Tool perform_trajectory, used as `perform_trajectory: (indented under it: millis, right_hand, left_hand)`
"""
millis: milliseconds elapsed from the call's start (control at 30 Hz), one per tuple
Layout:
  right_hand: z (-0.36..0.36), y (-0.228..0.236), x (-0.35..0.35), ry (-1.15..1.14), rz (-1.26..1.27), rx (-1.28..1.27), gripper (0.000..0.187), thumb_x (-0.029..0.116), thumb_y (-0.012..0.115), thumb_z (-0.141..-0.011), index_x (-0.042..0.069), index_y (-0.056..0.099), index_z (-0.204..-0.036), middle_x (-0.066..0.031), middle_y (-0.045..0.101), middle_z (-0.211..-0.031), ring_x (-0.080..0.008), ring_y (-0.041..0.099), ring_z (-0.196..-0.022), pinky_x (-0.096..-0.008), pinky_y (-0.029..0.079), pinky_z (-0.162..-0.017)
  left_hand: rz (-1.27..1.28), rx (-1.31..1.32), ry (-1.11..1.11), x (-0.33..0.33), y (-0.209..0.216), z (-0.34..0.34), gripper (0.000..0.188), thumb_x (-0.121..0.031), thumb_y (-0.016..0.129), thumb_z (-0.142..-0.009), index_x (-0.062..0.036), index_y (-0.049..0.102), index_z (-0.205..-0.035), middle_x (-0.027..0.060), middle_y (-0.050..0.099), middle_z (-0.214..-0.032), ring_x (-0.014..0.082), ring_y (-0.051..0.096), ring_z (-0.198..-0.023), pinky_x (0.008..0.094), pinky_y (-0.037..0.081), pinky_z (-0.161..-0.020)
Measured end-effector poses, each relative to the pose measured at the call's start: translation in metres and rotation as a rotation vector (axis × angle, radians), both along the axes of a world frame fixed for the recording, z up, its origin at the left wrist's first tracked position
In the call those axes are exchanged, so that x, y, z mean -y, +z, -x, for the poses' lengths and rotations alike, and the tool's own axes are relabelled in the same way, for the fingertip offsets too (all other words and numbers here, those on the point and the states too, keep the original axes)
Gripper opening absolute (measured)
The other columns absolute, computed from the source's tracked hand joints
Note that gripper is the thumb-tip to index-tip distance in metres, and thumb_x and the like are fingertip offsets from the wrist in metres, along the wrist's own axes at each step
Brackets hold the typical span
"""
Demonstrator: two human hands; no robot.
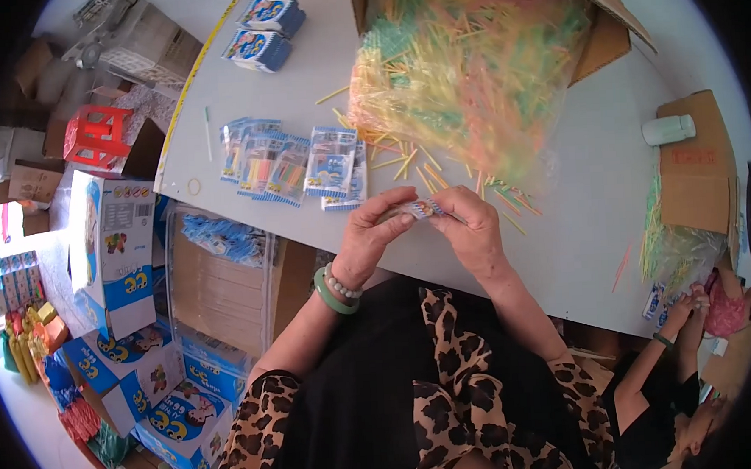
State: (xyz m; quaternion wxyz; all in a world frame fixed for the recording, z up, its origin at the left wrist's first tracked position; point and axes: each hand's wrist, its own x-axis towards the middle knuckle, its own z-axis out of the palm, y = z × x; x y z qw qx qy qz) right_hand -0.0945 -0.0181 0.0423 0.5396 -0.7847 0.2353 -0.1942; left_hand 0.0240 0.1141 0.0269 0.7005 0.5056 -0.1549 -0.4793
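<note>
My left hand (369,239) and my right hand (474,225) meet over the near edge of the grey-white table (563,250). Between their fingertips they pinch a small printed packet (422,208), seen almost edge-on, so its contents are hidden. A green bangle (335,298) and a beaded bracelet circle my left wrist. Just beyond the hands lie loose coloured thin sticks (406,161), mostly yellow, orange and green. Several clear, blue-edged packets (331,162) with coloured sticks inside overlap to the left. Behind, a large clear bag (470,85) of such sticks bulges from an open carton (608,48).
Two stacks of blue printed packets (257,50) stand at the far left of the table. Beside its left edge are a carton holding blue packets (223,238), blue-white boxes (159,390) and a red stool (98,134). At right, a co-worker's hands (692,307) are near a white bottle (669,129) and brown carton (699,166).
</note>
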Motion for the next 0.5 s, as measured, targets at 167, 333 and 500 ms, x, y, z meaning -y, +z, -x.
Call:
perform_trajectory:
  millis: [167, 333, 500]
  right_hand:
    - [-0.008, -0.007, -0.012, 0.06, 0.03, 0.029, 0.012, 0.0, 0.067, -0.072, 0.001, 0.059, -0.08, -0.0103, 0.058, -0.073, -0.0251, 0.058, -0.07, -0.0337, 0.045, -0.064]
    - [-0.017, -0.005, -0.018, 0.151, -0.097, 0.024, 0.013, -0.005, 0.065, -0.074, 0.0, 0.059, -0.083, -0.0073, 0.06, -0.08, -0.0168, 0.059, -0.074, -0.0265, 0.048, -0.069]
    - [-0.023, -0.015, -0.017, 0.11, 0.137, -0.053, 0.023, 0.002, 0.07, -0.071, 0.002, 0.058, -0.091, -0.0091, 0.06, -0.09, -0.0221, 0.059, -0.085, -0.0318, 0.048, -0.075]
  left_hand:
    - [0.011, 0.081, 0.036, -0.009, -0.002, -0.002, 0.024, -0.005, 0.064, -0.085, -0.0005, 0.066, -0.109, 0.0059, 0.064, -0.106, 0.0123, 0.057, -0.099, 0.0252, 0.045, -0.085]
    - [-0.102, 0.621, 0.176, -0.028, 0.015, -0.024, 0.005, -0.001, 0.061, -0.087, 0.0008, 0.064, -0.084, 0.0028, 0.059, -0.083, 0.0081, 0.054, -0.078, 0.0224, 0.046, -0.066]
    - [-0.356, 0.499, 0.484, -0.041, 0.002, -0.072, 0.007, -0.001, 0.055, -0.088, -0.0039, 0.059, -0.083, 0.0022, 0.055, -0.07, 0.0108, 0.047, -0.059, 0.0236, 0.04, -0.055]
